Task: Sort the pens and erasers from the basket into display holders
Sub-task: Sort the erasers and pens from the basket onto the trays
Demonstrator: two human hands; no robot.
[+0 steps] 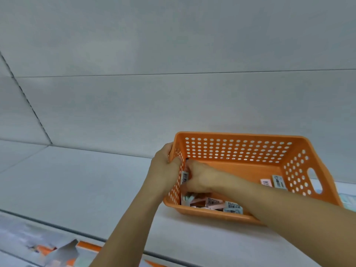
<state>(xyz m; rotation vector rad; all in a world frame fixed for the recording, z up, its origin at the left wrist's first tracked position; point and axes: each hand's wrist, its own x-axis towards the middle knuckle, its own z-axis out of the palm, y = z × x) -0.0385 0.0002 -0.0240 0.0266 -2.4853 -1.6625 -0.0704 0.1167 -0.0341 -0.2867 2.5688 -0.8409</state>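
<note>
An orange perforated basket (240, 149) sits on a white shelf. My left hand (165, 160) grips the basket's left wall, thumb inside. My right hand (198, 178) reaches into the basket's left end, and its fingers curl round a small barcoded eraser (185, 177) against the wall. More barcoded erasers (232, 207) lie along the basket's near side with several pens (189, 198) beneath my right hand. Two erasers (273, 182) rest near the right wall. My right forearm hides part of the basket floor.
The white shelf surface (96, 185) stretches to the left of the basket, backed by a white panel wall (173, 103). Below the shelf's front edge, orange and white packaged goods (63, 253) show on a lower level.
</note>
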